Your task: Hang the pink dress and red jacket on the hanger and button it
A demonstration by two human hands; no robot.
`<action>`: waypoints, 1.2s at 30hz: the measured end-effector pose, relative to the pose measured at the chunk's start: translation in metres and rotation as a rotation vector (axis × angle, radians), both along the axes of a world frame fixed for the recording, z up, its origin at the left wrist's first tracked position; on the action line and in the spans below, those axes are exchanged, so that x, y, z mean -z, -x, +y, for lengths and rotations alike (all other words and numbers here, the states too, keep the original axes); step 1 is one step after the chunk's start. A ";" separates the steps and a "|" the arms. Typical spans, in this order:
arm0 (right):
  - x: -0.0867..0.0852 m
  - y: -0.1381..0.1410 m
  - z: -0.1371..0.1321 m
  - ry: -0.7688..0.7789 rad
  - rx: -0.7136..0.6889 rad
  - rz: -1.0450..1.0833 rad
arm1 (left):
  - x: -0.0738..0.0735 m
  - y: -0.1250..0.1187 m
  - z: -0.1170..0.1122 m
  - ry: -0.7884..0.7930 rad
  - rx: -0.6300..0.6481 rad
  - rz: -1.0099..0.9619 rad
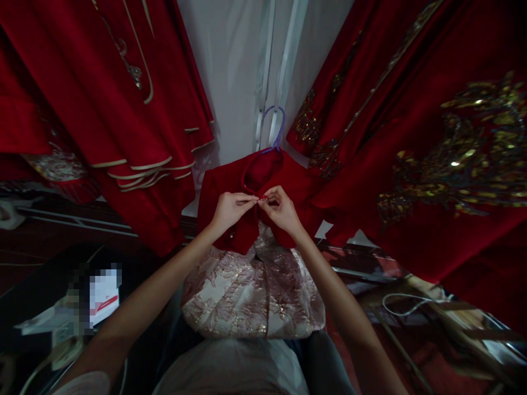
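Note:
A short red jacket [222, 184] hangs on a purple hanger [282, 123] in front of me. At the front of its neckline my left hand [235, 210] pinches the red cloth edge between thumb and fingers. Close against it, my right hand [281, 208] is closed in a pinch on a small ornamented fastening at the same spot. The fingertips of both hands nearly meet, and the fastening's details are too small to make out. Below the jacket, a pale pink and gold brocade skirt [255, 296] spreads over my lap.
Red garments with cream trim [156, 126] hang at the left. Red cloth with gold sequins [465, 148] hangs at the right. Behind the hanger are pale doors [230, 66]. A dark surface at lower left bears a white paper [105, 291]; a white cable [401, 312] lies at lower right.

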State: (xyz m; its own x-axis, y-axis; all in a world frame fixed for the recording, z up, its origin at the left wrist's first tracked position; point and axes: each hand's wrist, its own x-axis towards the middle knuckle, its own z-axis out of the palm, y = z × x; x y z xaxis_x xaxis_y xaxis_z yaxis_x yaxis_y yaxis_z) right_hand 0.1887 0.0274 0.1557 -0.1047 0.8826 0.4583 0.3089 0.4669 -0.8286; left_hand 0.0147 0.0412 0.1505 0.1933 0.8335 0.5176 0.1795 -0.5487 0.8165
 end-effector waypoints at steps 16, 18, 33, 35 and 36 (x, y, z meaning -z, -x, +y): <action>0.060 -0.029 -0.018 -0.026 0.246 -0.473 | 0.034 -0.002 -0.006 0.217 0.161 -0.172; 0.063 -0.037 -0.019 0.024 0.201 -0.423 | 0.041 0.000 -0.006 0.301 0.290 -0.106; 0.082 -0.037 0.015 -0.026 0.443 -0.576 | 0.077 -0.014 -0.020 0.341 0.413 0.056; 0.078 -0.045 0.012 0.047 0.311 -0.460 | 0.084 -0.012 -0.014 0.365 0.352 0.025; 0.075 -0.049 0.008 0.104 0.228 -0.403 | 0.088 -0.012 -0.011 0.387 0.311 0.010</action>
